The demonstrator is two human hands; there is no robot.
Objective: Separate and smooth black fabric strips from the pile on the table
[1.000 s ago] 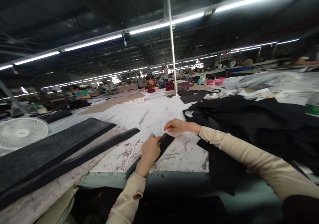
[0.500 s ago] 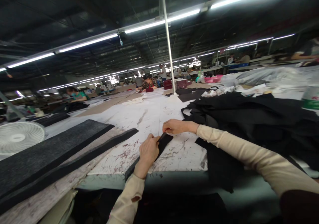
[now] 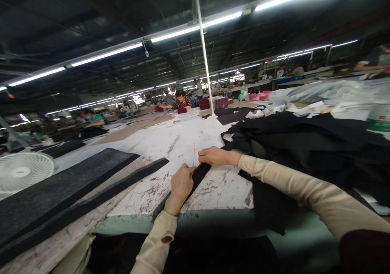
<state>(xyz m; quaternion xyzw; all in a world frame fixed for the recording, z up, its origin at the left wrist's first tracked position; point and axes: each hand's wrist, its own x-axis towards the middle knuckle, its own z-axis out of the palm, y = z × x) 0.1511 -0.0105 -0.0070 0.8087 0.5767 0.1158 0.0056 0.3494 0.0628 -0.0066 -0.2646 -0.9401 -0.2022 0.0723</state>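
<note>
Strip (image 3: 200, 177) of black cloth, running inward from the worktop's (image 3: 225, 193) near edge. Left hand (image 3: 182, 182) bears down midway, presumably as an anchor; right hand (image 3: 211, 156) meets the far end, probably for alignment — whether either hand's fingers pinch cannot be told.
</note>
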